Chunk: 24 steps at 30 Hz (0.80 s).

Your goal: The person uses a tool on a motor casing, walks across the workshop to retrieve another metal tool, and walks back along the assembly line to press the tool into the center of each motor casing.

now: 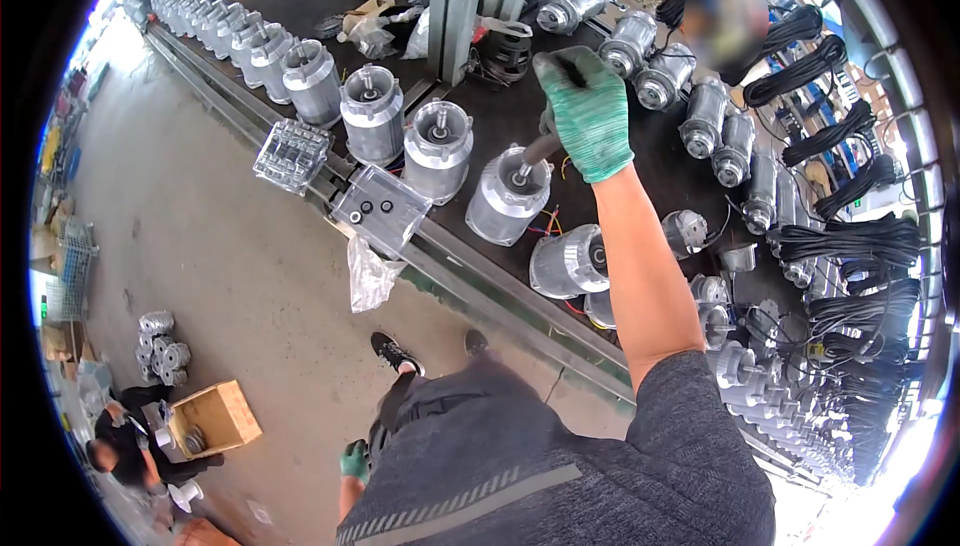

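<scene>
My right hand (588,111), in a green glove with dark-coated fingers, is raised over the bench with its fingers curled. A dark, finger-like shape reaches from it to the shaft of an upright silver motor (508,201); I cannot tell whether it is a finger or a held piece. Coloured wires come out beside that motor's base. Left of it stands another upright motor (438,151), and a motor (568,261) lies tilted to the near right. My left hand (355,460), also green-gloved, hangs low beside my body, away from the bench. Its fingers are mostly hidden.
A clear box (382,208) with black rings and a box of small metal parts (292,155) sit on the bench's edge rail. A metal post (455,16) rises behind. Cable coils (850,241) and motors line the right. A person (135,446) works beside a carton (215,419).
</scene>
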Available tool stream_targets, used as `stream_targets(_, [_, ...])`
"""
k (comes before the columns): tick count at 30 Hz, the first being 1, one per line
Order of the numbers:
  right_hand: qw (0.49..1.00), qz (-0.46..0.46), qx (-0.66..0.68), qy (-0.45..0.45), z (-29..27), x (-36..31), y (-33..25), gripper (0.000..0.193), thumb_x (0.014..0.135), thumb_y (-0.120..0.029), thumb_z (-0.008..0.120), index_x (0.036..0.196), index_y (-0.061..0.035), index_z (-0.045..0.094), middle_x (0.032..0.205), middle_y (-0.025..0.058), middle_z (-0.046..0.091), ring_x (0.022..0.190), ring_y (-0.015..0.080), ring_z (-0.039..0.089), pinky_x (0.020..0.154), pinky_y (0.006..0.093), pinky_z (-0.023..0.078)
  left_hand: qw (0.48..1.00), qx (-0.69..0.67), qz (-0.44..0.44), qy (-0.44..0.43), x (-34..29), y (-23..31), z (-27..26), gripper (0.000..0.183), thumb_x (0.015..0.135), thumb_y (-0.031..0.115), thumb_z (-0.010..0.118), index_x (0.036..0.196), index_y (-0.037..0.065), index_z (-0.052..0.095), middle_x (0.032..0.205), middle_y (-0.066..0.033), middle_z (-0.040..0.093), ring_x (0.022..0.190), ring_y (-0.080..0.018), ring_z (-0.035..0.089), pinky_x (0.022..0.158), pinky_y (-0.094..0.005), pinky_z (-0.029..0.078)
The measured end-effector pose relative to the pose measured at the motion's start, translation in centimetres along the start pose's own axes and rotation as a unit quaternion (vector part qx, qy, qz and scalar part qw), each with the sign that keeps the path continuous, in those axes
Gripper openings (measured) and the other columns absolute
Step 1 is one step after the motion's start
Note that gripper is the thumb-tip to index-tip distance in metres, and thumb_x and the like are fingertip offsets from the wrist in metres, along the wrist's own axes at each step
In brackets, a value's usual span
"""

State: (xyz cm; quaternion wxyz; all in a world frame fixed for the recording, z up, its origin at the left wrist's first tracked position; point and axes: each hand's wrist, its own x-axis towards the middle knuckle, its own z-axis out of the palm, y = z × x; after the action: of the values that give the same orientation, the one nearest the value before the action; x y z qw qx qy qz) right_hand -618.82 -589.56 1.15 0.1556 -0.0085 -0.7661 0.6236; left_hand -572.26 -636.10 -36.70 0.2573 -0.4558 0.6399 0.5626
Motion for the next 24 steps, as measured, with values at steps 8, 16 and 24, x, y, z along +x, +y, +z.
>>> stream_targets(8, [0.985, 0.019, -0.171, 0.002, 2.3, 1.4, 7.7, 0.018, 0.086, -0.018, 0.069, 0.088, -0.001, 0.067, 0.077, 0.0125, 0.068, 0.069, 0.0178, 0.061, 0.068, 0.0334, 0.05, 1.0, -0.023, -0.015, -0.01, 2.1, 0.3, -2.5, 0.028, 0.093, 0.026, 0.061, 0.116, 0.009, 0.061, 0.098, -0.0051, 0.068, 0.08, -0.0171, 0.062, 0.061, -0.0328, 0.046])
stream_targets(16, [0.991, 0.016, -0.123, 0.054, 2.1, 1.7, 8.7, 0.015, 0.088, -0.017, 0.071, 0.09, -0.0021, 0.067, 0.071, 0.0034, 0.063, 0.056, 0.0098, 0.054, 0.05, 0.0277, 0.045, 0.993, 0.022, 0.096, -0.06, 7.5, 1.4, -7.8, 0.026, 0.096, 0.028, 0.057, 0.116, 0.012, 0.059, 0.099, -0.0054, 0.069, 0.082, -0.0177, 0.063, 0.067, -0.0344, 0.049])
stream_targets(24, [0.99, 0.1, -0.061, 0.081, 2.6, 1.4, 8.0, 0.013, 0.089, -0.016, 0.07, 0.09, -0.0044, 0.065, 0.059, 0.0026, 0.055, 0.041, 0.0113, 0.047, 0.039, 0.0293, 0.038, 0.995, -0.055, -0.072, -0.04, 10.9, 6.6, -11.6, 0.028, 0.096, 0.029, 0.056, 0.118, 0.012, 0.059, 0.103, -0.0061, 0.069, 0.086, -0.0199, 0.064, 0.071, -0.0374, 0.049])
